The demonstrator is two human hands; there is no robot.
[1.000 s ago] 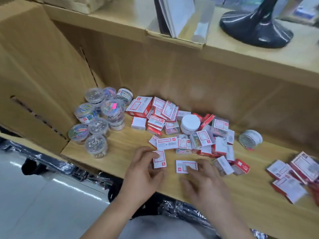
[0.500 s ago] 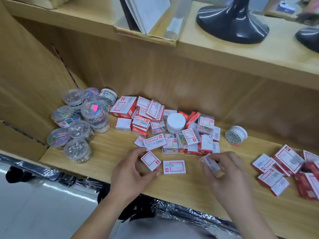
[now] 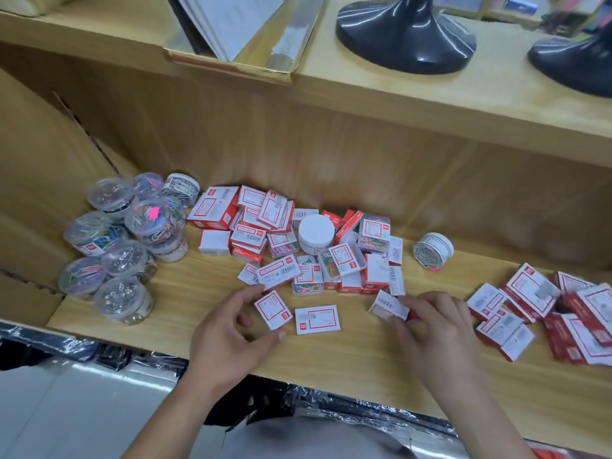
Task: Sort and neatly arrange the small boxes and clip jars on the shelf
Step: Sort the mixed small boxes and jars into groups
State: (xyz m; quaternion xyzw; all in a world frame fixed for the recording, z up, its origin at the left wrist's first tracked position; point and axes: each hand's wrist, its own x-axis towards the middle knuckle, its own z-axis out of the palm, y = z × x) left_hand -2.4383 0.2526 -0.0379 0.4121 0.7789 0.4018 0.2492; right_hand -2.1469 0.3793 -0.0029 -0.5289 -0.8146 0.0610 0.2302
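Note:
On the wooden shelf (image 3: 331, 356) lies a heap of small red-and-white boxes (image 3: 298, 240) with a white-lidded jar (image 3: 316, 232) in it. Several clear clip jars (image 3: 122, 240) cluster at the left, and one jar (image 3: 432, 250) lies on its side to the right. My left hand (image 3: 231, 336) pinches a small box (image 3: 273, 309) between thumb and fingers. My right hand (image 3: 437, 329) grips another small box (image 3: 389, 304) by its end. One box (image 3: 317, 319) lies flat between my hands. A second group of boxes (image 3: 546, 313) sits at the far right.
The shelf's back panel (image 3: 331, 154) rises close behind the heap. A cardboard wall (image 3: 39, 167) bounds the left side. The upper shelf (image 3: 430, 94) carries two black stand bases (image 3: 405, 31) and a tray of papers (image 3: 231, 34). Plastic-wrapped goods (image 3: 331, 415) lie below the front edge.
My right hand left the flat box in the middle, moved right and picked up a small box. My left hand lifted and turned its box.

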